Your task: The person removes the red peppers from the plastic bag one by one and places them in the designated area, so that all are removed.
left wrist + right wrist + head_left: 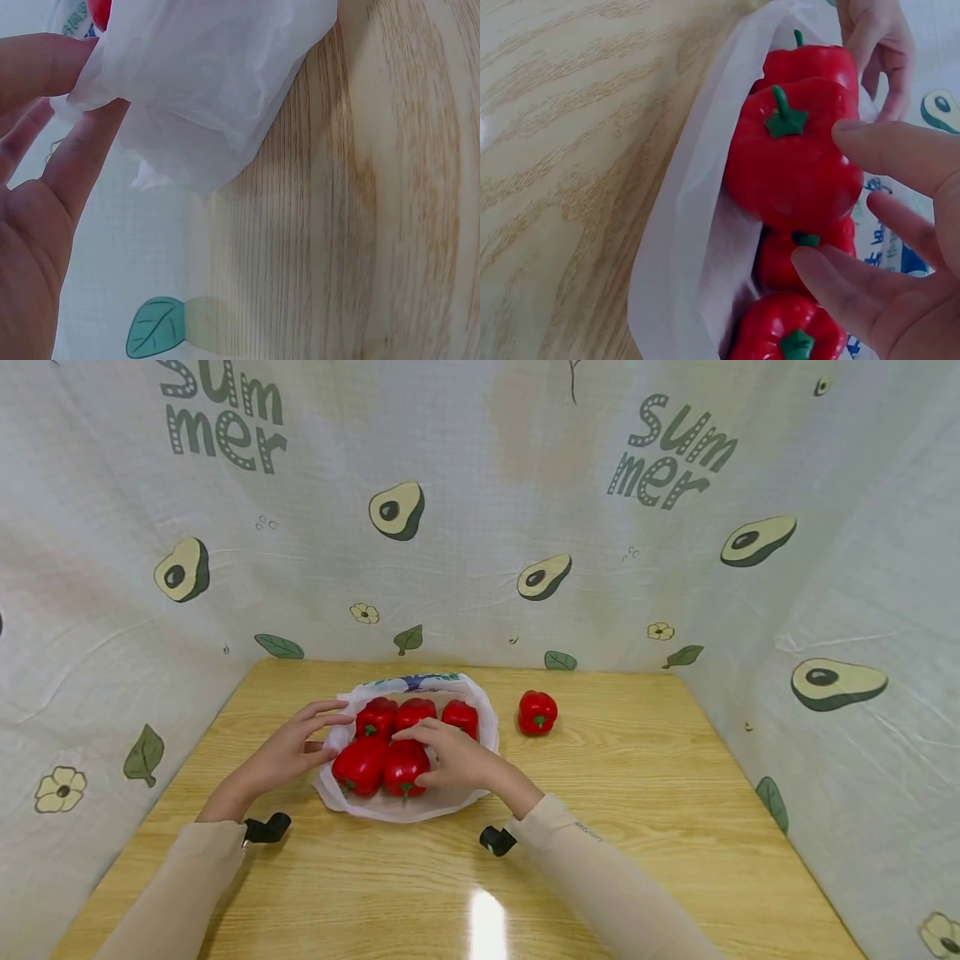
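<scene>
A white plastic bag (487, 706) stands on the table with its mouth spread wide, holding several glossy red bell peppers with green stems. My left hand (296, 747) pinches the bag's left rim between thumb and fingers; in the left wrist view the thin plastic folds over the fingertips. Above the front right bell pepper (406, 768) is my right hand (457, 756), its fingers spread loosely. In the right wrist view one fingertip (847, 133) lies right at that pepper's side, while another overlaps the pepper behind. One more red bell pepper (537, 713) sits outside the bag, to its right.
The wooden table (600, 810) extends around the bag, with a bright glare at the front. A pale curtain (480, 443) printed with avocados, leaves and lettering hangs along the back and sides. Black wrist cameras (497, 841) stick out from both sleeves.
</scene>
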`<state>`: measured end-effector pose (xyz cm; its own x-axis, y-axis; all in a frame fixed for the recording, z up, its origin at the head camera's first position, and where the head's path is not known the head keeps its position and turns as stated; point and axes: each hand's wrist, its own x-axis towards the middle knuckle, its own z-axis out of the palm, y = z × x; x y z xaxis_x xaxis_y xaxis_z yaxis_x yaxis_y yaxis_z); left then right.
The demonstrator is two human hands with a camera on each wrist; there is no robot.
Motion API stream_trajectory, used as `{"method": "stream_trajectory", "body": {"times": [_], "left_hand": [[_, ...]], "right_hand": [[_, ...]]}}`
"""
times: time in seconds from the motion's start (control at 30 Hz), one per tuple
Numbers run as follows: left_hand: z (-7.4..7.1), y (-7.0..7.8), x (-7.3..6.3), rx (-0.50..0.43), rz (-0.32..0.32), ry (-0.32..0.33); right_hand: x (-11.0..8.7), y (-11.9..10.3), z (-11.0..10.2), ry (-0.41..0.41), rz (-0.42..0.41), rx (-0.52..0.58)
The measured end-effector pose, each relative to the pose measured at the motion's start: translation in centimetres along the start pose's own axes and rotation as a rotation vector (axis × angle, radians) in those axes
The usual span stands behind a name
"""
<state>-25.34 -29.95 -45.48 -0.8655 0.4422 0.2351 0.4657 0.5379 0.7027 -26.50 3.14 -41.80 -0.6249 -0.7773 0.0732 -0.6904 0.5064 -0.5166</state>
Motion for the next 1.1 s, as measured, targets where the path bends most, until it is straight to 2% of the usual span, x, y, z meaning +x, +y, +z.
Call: {"method": "stream_trajectory", "body": {"times": [0.23, 0.63, 1.1], "left_hand": [[0.0, 0.1, 0.0, -0.006, 0.002, -0.003], [0.0, -0.2, 0.0, -0.009, 0.004, -0.017], [-0.1, 0.2, 0.1, -0.004, -0.007, -0.025]], "right_hand": [[0.1, 0.2, 0.8, -0.04, 0.01, -0.001], [0.6, 1.3, 2.7, -0.008, -0.011, -0.062], [0.3, 1.4, 1.9, -0.023, 0.025, -0.034]]}}
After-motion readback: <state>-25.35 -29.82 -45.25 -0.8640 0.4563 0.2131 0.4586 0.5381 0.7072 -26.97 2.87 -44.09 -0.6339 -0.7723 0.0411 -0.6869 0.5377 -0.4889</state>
